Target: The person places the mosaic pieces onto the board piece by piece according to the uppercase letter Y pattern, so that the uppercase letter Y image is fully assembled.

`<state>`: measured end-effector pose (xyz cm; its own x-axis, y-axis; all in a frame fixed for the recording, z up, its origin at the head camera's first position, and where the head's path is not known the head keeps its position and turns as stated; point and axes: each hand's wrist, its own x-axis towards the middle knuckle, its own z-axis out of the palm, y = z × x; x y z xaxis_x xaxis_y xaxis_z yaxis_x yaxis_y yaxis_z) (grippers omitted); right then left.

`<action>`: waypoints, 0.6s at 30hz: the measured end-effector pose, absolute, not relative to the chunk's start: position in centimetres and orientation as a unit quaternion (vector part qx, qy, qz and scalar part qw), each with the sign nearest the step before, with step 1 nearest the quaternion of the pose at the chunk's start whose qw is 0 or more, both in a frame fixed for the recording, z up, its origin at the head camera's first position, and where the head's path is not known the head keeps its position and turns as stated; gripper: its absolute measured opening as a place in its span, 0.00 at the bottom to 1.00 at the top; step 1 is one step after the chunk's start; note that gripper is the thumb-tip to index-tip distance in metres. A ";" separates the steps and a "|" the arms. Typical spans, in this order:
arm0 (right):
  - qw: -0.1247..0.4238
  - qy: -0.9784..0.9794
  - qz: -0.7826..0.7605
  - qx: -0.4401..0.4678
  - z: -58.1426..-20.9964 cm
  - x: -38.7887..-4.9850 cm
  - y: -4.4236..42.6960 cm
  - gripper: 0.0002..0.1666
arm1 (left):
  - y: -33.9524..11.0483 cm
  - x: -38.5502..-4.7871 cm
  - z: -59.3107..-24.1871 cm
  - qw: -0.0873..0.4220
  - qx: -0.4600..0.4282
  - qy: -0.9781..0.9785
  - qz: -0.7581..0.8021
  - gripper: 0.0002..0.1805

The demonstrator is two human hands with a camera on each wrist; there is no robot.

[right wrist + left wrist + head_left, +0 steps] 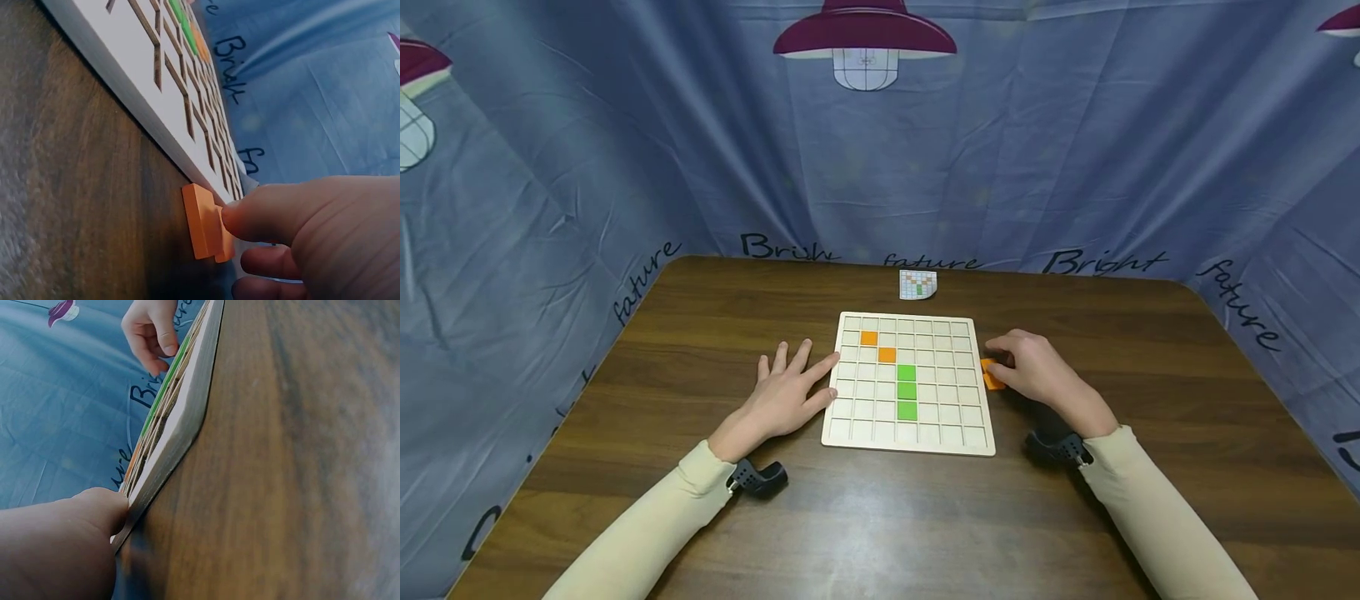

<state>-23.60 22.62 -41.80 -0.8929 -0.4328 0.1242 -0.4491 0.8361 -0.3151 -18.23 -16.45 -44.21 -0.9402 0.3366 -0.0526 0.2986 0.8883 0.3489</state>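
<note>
A cream grid board (947, 437) lies flat on the table, with orange tiles (868, 338) and green tiles (907, 391) set in some of its cells. My left hand (775, 396) rests on the wood left of the board, fingers spread, with thumb and index finger touching its left edge. Beyond the right edge, my right hand (1033, 367) is bent over loose orange tiles (201, 222) lying against the board. Its thumb touches one of them, and a gap shows between thumb and index finger. The fingertips behind the thumb are partly hidden in the right wrist view.
A small paper card (917, 284) with a printed coloured grid lies behind the board. The brown wooden table (715, 308) runs back to a blue curtain (700, 125) with lamp pictures and lettering. Each wrist wears a dark strap (758, 479).
</note>
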 end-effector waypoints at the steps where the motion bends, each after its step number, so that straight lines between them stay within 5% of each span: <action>1: 0.024 -0.957 0.171 0.232 -41.9 -23.6 22.6 0.20 | -16.5 -18.2 -44.2 0.055 0.164 0.970 0.171 0.33; 18: 0.029 -0.953 0.174 0.247 -42.6 -23.8 22.9 0.20 | -16.4 -18.2 -44.1 0.053 0.164 0.970 0.169 0.33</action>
